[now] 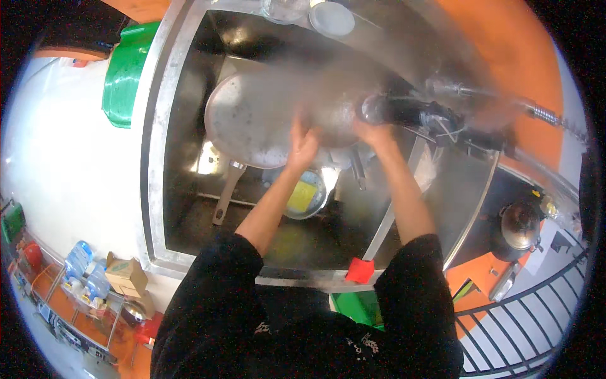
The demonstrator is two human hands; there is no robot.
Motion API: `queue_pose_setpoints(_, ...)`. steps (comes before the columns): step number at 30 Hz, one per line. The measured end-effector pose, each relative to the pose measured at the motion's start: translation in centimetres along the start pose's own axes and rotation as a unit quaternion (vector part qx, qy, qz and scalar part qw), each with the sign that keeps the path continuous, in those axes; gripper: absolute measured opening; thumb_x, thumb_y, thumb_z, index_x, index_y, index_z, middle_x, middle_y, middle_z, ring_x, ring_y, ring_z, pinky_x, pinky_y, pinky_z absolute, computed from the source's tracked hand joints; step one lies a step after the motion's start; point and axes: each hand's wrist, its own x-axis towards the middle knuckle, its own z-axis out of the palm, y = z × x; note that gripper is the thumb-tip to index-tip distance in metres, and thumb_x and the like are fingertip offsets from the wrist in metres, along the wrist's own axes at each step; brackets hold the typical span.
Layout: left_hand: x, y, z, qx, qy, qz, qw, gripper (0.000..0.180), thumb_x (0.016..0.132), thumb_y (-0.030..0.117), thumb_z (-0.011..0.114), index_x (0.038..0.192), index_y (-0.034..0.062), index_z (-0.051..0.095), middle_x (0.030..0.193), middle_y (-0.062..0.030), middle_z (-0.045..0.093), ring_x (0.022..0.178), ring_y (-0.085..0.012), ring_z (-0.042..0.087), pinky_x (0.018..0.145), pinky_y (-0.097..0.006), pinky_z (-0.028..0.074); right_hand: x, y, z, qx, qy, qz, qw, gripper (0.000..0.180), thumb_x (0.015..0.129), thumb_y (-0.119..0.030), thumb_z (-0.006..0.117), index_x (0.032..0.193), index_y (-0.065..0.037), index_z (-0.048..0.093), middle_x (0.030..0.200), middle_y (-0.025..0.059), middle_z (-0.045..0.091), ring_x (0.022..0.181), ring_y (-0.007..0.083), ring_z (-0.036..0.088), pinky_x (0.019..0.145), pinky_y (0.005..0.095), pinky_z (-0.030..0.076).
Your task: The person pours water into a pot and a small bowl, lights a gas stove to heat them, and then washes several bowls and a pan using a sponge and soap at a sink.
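Observation:
Both forearms reach over a metal sink (156, 189). My left hand (304, 146) is closed at the left edge of a greyish rounded thing (334, 129), too hazed to name. On its right side my right hand (374, 131), also closed, is just below the black spray head (375, 108). Mist hides most of my fingertips. Left of my hands lies a large round pale pan or lid (246, 117), wet and spotted. Nearer me, a long handle (226, 196) slants down into the basin. Below my left hand sits a bowl (314, 210) with a yellow-green sponge (302, 196).
A hose and tap assembly (454, 120) extends in from the right. A pale round lid (332, 18) rests on the far ledge. A red cloth or pad (360, 270) is on the sink's near rim. To the right stands a lidded pot (519, 228) beside a black railing (524, 322).

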Motion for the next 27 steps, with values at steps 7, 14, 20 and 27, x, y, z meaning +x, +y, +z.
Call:
queue_pose_setpoints(7, 1.2, 1.1, -0.1, 0.046, 0.042, -0.061, 0.996, 0.07, 0.068, -0.007, 0.041, 0.136, 0.0007, 0.027, 0.132, -0.0184, 0.038, 0.124, -0.0276, 0.035, 0.104, -0.035, 0.026, -4.7, -1.1, -1.5, -0.2, 0.08, -0.137, 0.967, 0.056, 0.086, -0.049, 0.043, 0.121, -0.005, 0.048, 0.13, 0.013, 0.043, 0.121, 0.0246, 0.041, 0.095, 0.0603, 0.026)
queue_pose_setpoints(14, 2.0, 0.9, -2.2, 0.14, 0.018, -0.087, 0.986, 0.064, 0.07, -0.001, 0.046, 0.133, 0.002, 0.032, 0.125, -0.0176, 0.046, 0.116, -0.0264, 0.044, 0.097, -0.034, 0.034, -4.7, -2.6, -2.4, -0.107, -0.131, -0.128, 0.977, 0.059, 0.078, -0.051, 0.053, 0.111, -0.003, 0.053, 0.118, 0.0153, 0.052, 0.101, 0.0268, 0.055, 0.081, 0.0452, 0.044)
queue_pose_setpoints(20, 6.4, 0.9, -2.7, 0.125, -0.029, -0.263, 0.956, 0.053, 0.072, 0.001, 0.053, 0.123, 0.0008, 0.042, 0.107, -0.0156, 0.057, 0.1, -0.025, 0.054, 0.086, -0.035, 0.043, -4.9, -1.2, -2.3, -0.252, -0.074, -0.111, 0.959, 0.03, 0.079, -0.021, 0.051, 0.101, -0.002, 0.057, 0.107, 0.0133, 0.059, 0.094, 0.026, 0.06, 0.08, 0.0372, 0.047)
queue_pose_setpoints(27, 1.4, -1.3, 0.6, 0.028, 0.0, -0.233, 0.972, 0.061, 0.068, -0.009, 0.051, 0.127, 0.0004, 0.036, 0.113, -0.0152, 0.054, 0.101, -0.0243, 0.054, 0.087, -0.033, 0.044, -6.3, -2.4, -1.5, -0.211, 0.082, -0.228, 0.947, 0.037, 0.078, -0.019, 0.053, 0.113, -0.004, 0.053, 0.114, 0.0119, 0.057, 0.103, 0.0223, 0.056, 0.09, 0.0365, 0.043)
